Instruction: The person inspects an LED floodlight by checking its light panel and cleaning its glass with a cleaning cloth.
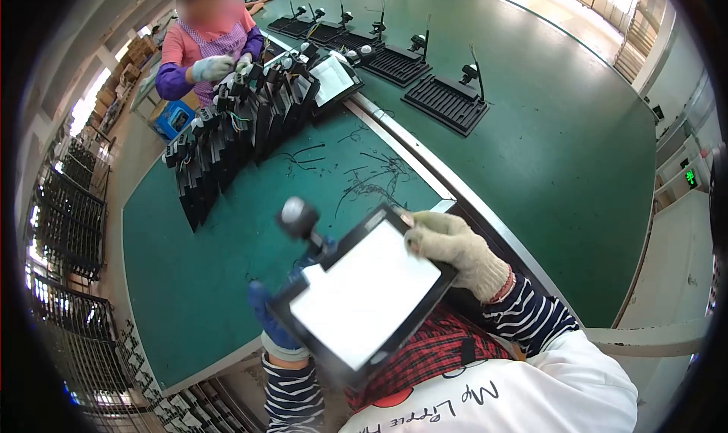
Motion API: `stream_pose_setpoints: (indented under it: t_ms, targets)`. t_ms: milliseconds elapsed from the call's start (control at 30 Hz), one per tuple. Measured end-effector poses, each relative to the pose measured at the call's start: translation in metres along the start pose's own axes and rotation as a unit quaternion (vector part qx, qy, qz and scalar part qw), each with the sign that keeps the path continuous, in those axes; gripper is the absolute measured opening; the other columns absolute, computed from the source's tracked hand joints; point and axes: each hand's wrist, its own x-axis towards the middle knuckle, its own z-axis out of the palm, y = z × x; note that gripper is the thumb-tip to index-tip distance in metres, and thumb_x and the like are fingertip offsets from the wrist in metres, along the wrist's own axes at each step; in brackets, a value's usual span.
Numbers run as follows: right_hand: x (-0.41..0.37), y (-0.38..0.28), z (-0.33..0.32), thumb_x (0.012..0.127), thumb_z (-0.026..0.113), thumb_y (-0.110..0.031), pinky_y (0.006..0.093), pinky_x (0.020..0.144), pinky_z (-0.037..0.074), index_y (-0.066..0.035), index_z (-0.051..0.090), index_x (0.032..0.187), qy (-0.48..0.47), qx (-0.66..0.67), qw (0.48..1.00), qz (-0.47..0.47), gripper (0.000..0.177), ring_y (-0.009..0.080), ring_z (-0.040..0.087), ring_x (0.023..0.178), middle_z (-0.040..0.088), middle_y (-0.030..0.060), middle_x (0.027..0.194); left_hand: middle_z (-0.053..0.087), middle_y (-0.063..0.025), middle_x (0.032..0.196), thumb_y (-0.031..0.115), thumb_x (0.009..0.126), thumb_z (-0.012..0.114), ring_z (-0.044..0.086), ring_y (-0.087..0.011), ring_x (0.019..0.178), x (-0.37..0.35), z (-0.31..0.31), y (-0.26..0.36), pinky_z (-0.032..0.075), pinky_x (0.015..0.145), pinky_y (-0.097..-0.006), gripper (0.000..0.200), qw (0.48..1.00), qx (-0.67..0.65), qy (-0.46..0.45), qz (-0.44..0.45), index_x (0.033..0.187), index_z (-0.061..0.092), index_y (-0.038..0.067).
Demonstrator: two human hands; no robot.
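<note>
A black-framed floodlight [364, 293] with a bright white front panel is tilted in front of me, held over the near edge of the table. A round sensor head [299, 218] sticks out from its far left edge, blurred. My right hand [459, 251], in a cream knit glove, grips the upper right corner, thumb on the front face. My left hand [277, 319], in a blue-coated glove, holds the left edge; part of it is hidden behind the lamp.
Several black lamps [250, 118] stand packed in a row on the green table [227, 266]. Cut black ties [375, 175] lie scattered nearby. Finned lamp bodies [447, 103] line the surface beyond a metal rail [409, 149]. Across the table, a gloved co-worker [205, 42] handles the row.
</note>
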Motion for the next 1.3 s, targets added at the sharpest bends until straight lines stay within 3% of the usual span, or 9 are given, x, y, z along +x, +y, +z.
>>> stream_pose_setpoints:
  t_ms: [67, 167, 233, 467, 533, 667, 833, 1167, 1300]
  targets:
    - [0.004, 0.016, 0.001, 0.090, 0.072, -0.025, 0.0306, 0.090, 0.052, 0.012, 0.044, 0.140, 0.020, 0.093, 0.991, -0.093, 0.069, 0.0176, 0.064, 0.101, 0.064, 0.0145, 0.114, 0.026, -0.0174, 0.162, 0.065, 0.096, 0.045, 0.032, -0.0375, 0.146, -0.011, -0.017, -0.014, 0.034, 0.117, -0.0532, 0.089, 0.982, 0.064, -0.121, 0.130, 0.159, 0.018, 0.008]
    - [0.005, 0.025, 0.022, 0.094, 0.069, -0.020, 0.0297, 0.092, 0.051, 0.011, 0.045, 0.140, 0.083, 0.112, 0.980, -0.140, 0.060, 0.0155, 0.063, 0.103, 0.064, 0.0128, 0.116, 0.046, -0.0146, 0.147, 0.032, 0.097, 0.060, 0.047, -0.0278, 0.136, -0.017, -0.039, -0.061, 0.045, 0.107, -0.0460, 0.057, 0.859, 0.434, 0.190, 0.193, 0.144, 0.044, 0.005]
    - [0.005, 0.042, 0.028, 0.094, 0.069, -0.020, 0.0294, 0.096, 0.049, 0.010, 0.045, 0.141, 0.113, 0.043, 0.977, -0.173, 0.060, 0.0147, 0.061, 0.105, 0.063, 0.0134, 0.123, 0.056, -0.0136, 0.137, 0.018, 0.094, 0.064, 0.053, -0.0260, 0.130, -0.009, -0.049, -0.085, 0.054, 0.099, -0.0448, 0.043, 0.943, 0.169, 0.196, 0.210, 0.132, 0.058, 0.001]
    - [-0.002, -0.001, 0.007, 0.099, 0.059, -0.026, 0.0295, 0.071, 0.055, 0.004, 0.056, 0.127, 0.239, -0.341, 0.895, -0.163, 0.041, 0.0165, 0.069, 0.073, 0.072, 0.0138, 0.090, 0.060, -0.0117, 0.128, 0.009, 0.096, 0.056, 0.059, -0.0232, 0.118, -0.009, -0.053, -0.086, 0.048, 0.107, -0.0418, 0.033, 0.901, 0.221, 0.279, 0.247, 0.126, 0.062, -0.001]
    - [0.007, 0.023, 0.005, 0.097, 0.062, -0.024, 0.0306, 0.074, 0.056, 0.002, 0.056, 0.129, 0.226, -0.409, 0.818, -0.336, 0.041, 0.0191, 0.072, 0.077, 0.073, 0.0141, 0.090, 0.062, -0.0114, 0.126, 0.011, 0.097, 0.055, 0.060, -0.0226, 0.117, -0.025, -0.066, -0.099, 0.048, 0.106, -0.0406, 0.031, 0.882, 0.312, 0.240, 0.258, 0.124, 0.064, -0.002]
    - [-0.006, 0.018, 0.033, 0.096, 0.061, -0.031, 0.0385, 0.082, 0.056, -0.011, 0.058, 0.134, 0.119, -0.485, 0.833, -0.239, 0.044, 0.0302, 0.071, 0.092, 0.070, 0.0124, 0.101, 0.051, -0.0217, 0.139, 0.015, 0.106, 0.044, 0.059, -0.0328, 0.124, -0.033, -0.069, -0.105, 0.048, 0.108, -0.0445, 0.040, 0.698, 0.655, 0.101, 0.271, 0.145, 0.040, 0.017]
    - [0.006, 0.019, 0.046, 0.093, 0.070, -0.017, 0.0293, 0.074, 0.054, -0.002, 0.061, 0.131, 0.170, -0.443, 0.834, -0.280, 0.042, 0.0193, 0.070, 0.081, 0.070, 0.0120, 0.095, 0.052, -0.0168, 0.136, 0.001, 0.086, 0.070, 0.061, -0.0307, 0.119, -0.020, -0.025, -0.110, 0.050, 0.104, -0.0408, 0.068, 0.909, 0.279, 0.279, 0.138, 0.144, 0.035, 0.008]
    - [0.022, -0.025, 0.006, 0.093, 0.068, -0.025, 0.0338, 0.073, 0.056, -0.005, 0.070, 0.119, 0.019, -0.535, 0.758, -0.373, 0.033, 0.0269, 0.071, 0.084, 0.070, 0.0121, 0.093, 0.063, -0.0095, 0.125, 0.003, 0.083, 0.074, 0.063, -0.0172, 0.108, -0.024, -0.019, -0.053, 0.052, 0.095, -0.0322, 0.060, 0.954, 0.238, 0.180, 0.013, 0.138, 0.050, 0.002]
    - [0.009, -0.056, -0.001, 0.093, 0.068, -0.029, 0.0335, 0.063, 0.054, -0.011, 0.069, 0.124, -0.079, -0.555, 0.806, -0.190, 0.036, 0.0247, 0.069, 0.073, 0.068, 0.0092, 0.086, 0.067, -0.0095, 0.118, 0.007, 0.080, 0.078, 0.063, -0.0172, 0.109, -0.016, -0.013, -0.020, 0.051, 0.095, -0.0312, 0.059, 0.938, 0.311, 0.138, -0.063, 0.134, 0.055, 0.000]
